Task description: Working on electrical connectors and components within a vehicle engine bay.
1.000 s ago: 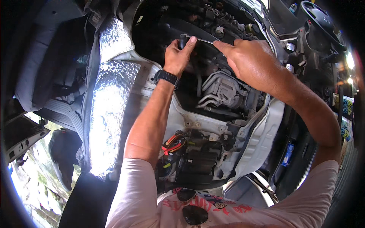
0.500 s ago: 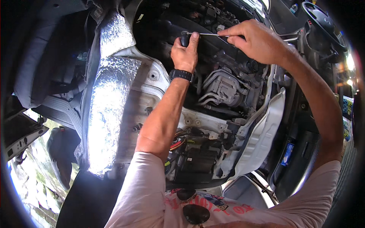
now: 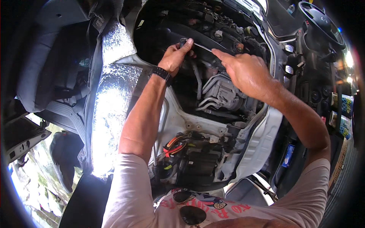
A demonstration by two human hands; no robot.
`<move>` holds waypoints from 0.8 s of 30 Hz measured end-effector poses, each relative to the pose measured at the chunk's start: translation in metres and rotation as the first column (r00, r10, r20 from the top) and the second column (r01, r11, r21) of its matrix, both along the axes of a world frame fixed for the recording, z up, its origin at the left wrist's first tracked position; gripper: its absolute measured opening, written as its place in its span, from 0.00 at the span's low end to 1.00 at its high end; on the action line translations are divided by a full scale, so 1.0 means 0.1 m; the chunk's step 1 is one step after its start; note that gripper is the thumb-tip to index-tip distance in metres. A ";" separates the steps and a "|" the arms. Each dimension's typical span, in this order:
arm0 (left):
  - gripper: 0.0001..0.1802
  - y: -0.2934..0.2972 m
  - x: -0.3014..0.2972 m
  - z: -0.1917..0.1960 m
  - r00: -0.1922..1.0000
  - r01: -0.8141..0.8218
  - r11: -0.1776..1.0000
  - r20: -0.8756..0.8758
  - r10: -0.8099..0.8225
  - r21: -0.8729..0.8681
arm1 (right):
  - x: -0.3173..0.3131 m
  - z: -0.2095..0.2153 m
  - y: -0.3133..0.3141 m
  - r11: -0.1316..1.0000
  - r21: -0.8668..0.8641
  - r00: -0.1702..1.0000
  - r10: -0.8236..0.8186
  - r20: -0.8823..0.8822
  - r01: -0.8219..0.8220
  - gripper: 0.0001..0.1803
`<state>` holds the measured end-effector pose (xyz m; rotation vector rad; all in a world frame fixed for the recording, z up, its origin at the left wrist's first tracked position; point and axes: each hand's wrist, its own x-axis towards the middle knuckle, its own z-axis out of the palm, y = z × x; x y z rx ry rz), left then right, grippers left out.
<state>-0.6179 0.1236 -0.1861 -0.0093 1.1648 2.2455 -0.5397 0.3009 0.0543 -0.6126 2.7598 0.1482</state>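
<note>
Over the upper part of the engine bay, my left hand (image 3: 174,59) is closed round one end of a slim metal rod (image 3: 202,47), its thumb lying along the top. A dark part at that end is mostly hidden by the fingers. My right hand (image 3: 246,72) grips the rod's other end, index finger stretched along it and the remaining fingers tucked out of sight below. Under the rod lies a long black cover (image 3: 182,36). Closer to me is a grey metal engine unit (image 3: 224,94) with curved pipes.
Silver foil insulation (image 3: 110,114) covers the left edge of the opening. A black box (image 3: 197,165) and red-orange wiring (image 3: 175,146) lie at the near side. A pale metal panel (image 3: 262,140) borders the right. A steering wheel (image 3: 319,17) stands at the far right.
Both hands have come lower and nearer my body, with the rod now slanting down to the right. My left hand has turned, hiding the dark part that showed before.
</note>
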 end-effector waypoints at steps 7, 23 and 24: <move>0.29 0.29 0.15 -0.08 0.935 -0.353 0.924 -0.088 0.343 -0.150 | 0.05 -0.14 -0.02 0.950 -0.187 0.968 -0.237 0.083 0.249 0.26; 0.34 0.52 0.24 0.02 0.861 -0.505 0.794 -0.140 0.489 -0.338 | -0.20 -0.02 0.21 0.983 0.083 0.978 0.171 -0.121 -0.162 0.26; 0.33 0.51 0.24 0.10 0.875 -0.481 0.813 -0.122 0.468 -0.328 | -0.18 -0.05 0.23 0.984 0.084 0.978 0.166 -0.124 -0.156 0.26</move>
